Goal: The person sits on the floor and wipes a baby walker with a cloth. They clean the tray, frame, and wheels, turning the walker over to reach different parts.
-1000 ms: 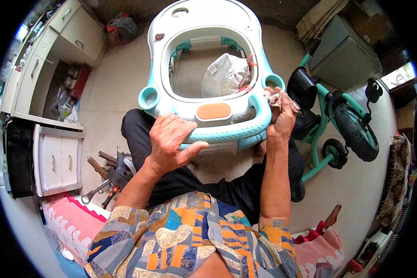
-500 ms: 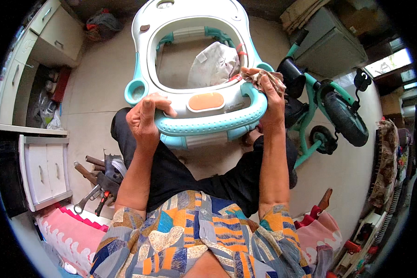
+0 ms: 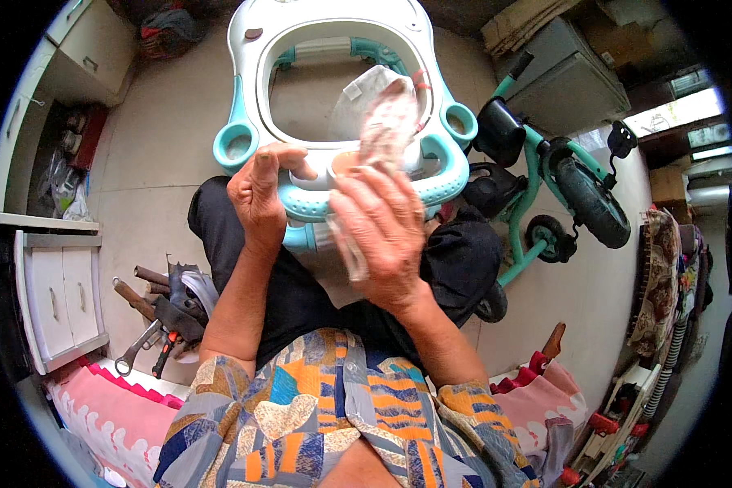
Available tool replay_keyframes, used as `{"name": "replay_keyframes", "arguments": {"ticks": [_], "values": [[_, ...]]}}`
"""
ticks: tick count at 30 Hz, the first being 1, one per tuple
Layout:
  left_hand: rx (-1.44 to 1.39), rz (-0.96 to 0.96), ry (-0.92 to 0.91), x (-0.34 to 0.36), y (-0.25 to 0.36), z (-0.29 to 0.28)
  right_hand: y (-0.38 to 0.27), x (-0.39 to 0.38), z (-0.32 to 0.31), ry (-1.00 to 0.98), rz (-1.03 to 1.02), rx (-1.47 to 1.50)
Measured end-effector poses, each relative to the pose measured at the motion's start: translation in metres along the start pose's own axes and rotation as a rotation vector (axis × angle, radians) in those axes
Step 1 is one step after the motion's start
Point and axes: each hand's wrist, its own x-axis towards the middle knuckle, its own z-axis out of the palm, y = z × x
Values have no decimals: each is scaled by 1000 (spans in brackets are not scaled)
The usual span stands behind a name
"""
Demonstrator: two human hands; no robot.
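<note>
Head view: we are seeing a white-and-teal walker frame (image 3: 248,73) sitting just in front of the person's bent legs (image 3: 464,252), teal handle (image 3: 447,185) facing the body. Left hand (image 3: 258,195) is curling round the handle's left end, one finger lying over toward the white front. Right hand (image 3: 381,232) is holding a pinkish cloth (image 3: 390,126), fingers close together, a strip showing by the palm's left edge; it's all blurring, so we cannot tell which fingers are pinching. Cloth and hand are partly covering an orange panel (image 3: 344,162); contact we cannot tell. Whitish fabric (image 3: 351,102) is hanging inside the opening. We're also noting a green tricycle (image 3: 591,201) standing right, tools (image 3: 175,317) lying left.
</note>
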Motion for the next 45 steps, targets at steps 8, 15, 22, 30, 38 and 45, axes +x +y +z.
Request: {"name": "replay_keyframes", "arguments": {"ticks": [8, 15, 22, 30, 38, 45], "values": [[-3, -12, -93, 3, -2, -9, 26, -16, -20, -106, -115, -270], [-2, 29, -54, 1, -3, -3, 73, -30, -55, -95, -29, -425], [-321, -41, -135, 10, -6, -12, 4, 7, 14, -138, -194, -184], [-575, -463, -204, 44, -45, -49, -32, 41, 44, -262, -175, -237], [-614, -551, -178, 48, -42, -57, -10, 21, -3, -346, -158, -269], [-655, -607, -157, 52, -47, -59, -43, 64, 58, -361, -117, -202]]}}
